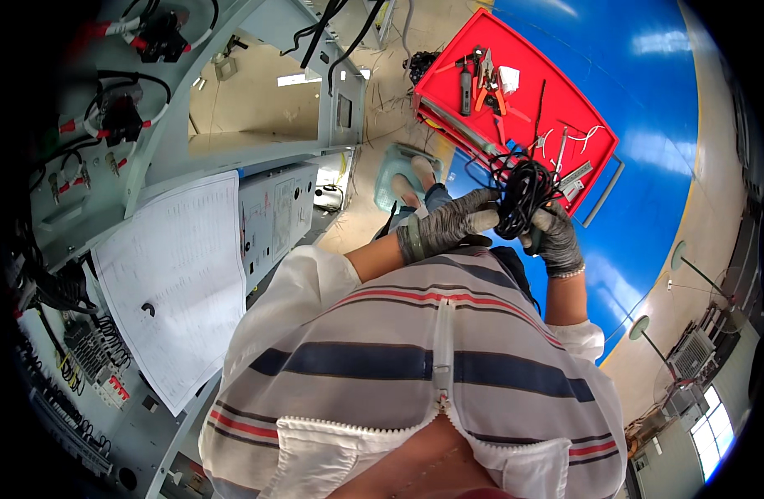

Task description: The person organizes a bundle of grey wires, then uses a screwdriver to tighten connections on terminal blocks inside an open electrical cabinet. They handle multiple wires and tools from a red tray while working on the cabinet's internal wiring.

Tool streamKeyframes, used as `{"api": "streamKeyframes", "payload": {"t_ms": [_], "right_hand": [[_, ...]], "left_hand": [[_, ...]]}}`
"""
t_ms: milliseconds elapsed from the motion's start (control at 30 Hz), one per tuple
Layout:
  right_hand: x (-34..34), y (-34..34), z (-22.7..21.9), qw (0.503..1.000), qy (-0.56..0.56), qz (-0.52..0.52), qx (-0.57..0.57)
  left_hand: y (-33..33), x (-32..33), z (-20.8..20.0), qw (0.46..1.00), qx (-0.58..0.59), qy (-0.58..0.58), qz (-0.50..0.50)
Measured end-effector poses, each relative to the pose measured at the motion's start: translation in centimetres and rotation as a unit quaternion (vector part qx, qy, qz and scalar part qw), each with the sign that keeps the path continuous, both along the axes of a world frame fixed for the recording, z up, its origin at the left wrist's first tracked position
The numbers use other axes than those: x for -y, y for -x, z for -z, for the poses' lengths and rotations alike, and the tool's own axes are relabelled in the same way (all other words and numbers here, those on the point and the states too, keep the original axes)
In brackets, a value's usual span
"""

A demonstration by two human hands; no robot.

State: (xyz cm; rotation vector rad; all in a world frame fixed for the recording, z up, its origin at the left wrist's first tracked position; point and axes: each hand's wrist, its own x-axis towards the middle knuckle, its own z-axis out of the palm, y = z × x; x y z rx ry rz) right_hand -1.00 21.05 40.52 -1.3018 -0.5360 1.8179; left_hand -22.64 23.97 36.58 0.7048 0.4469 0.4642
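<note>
I'd give the red cart (565, 93), just beyond the grip, a wide berth: any loop trailing over its edge could catch a tool. The black wire bundle (519, 195) is best kept high between both palms. The left grip (455, 224) would do well to steady the mass while the right grip (556, 241) teases out one strand at a time — easing, never tugging, since a hard pull would probably tighten the tangle. Right now both are clamped on the bundle, one from each side, gloved fingers pressed into the loops.

Counting from large to small, I make out at least one grey metal cabinet (167, 158), left of the grip, and one cart beyond it. One printed sheet (178, 283) hangs well to the left; one teal stool (385, 191) stands nearer on that side, two feet (405, 190) on it. There's one bundle in the grip, and two gloves. On the cart beyond lie one dark-bodied tool (465, 90), one white block (508, 79), and overlapping orange-handled tools (482, 98) — how many, I can't tell. At least two white wire scraps (596, 133) lie beyond and right.
</note>
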Motion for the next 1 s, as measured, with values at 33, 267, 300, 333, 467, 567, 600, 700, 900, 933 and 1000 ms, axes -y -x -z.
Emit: {"api": "streamKeyframes", "payload": {"t_ms": [33, 267, 300, 333, 467, 567, 600, 700, 900, 933, 1000], "right_hand": [[0.1, 0.6, 0.0, 1.000, 0.003, -0.014, -0.001], [-0.2, 3.1, -0.2, 1.000, 0.003, 0.007, 0.008], [-0.5, 3.7, -0.8, 1.000, 0.002, 0.014, 0.014], [-0.6, 3.8, -1.3, 1.000, -0.001, 0.019, 0.020], [-0.7, 2.6, -1.1, 0.997, -0.020, -0.036, 0.072], [-1.0, 1.2, -0.2, 1.000, -0.021, 0.009, 0.015], [-1.2, 0.7, -0.2, 0.999, -0.019, 0.038, -0.019], [-1.5, 1.0, -0.9, 0.991, -0.008, 0.133, -0.004], [-2.6, 0.7, -0.8, 0.968, -0.041, 0.122, 0.215], [-2.8, 0.2, -0.6, 0.967, -0.034, 0.122, 0.222], [-3.2, -0.7, -0.5, 0.966, -0.031, 0.132, 0.221]], "left_hand": [[-0.1, -0.3, -0.7, 0.998, 0.016, 0.059, 0.008], [0.5, -1.5, -3.0, 0.992, -0.028, 0.040, -0.119], [0.7, -1.8, -3.8, 0.991, -0.060, 0.007, -0.116], [0.5, -1.7, -3.4, 0.988, -0.063, -0.012, -0.138], [0.9, -1.8, -3.7, 0.979, -0.090, -0.071, -0.168], [1.9, -2.2, -5.6, 0.973, -0.158, -0.063, -0.159], [2.1, -2.2, -5.5, 0.972, -0.164, -0.056, -0.158], [2.4, -2.4, -4.7, 0.969, -0.173, -0.054, -0.168], [2.8, -2.8, -5.3, 0.976, -0.140, -0.055, -0.155], [2.8, -2.8, -5.3, 0.976, -0.136, -0.059, -0.161], [3.0, -2.8, -4.9, 0.976, -0.134, -0.070, -0.159]]}}
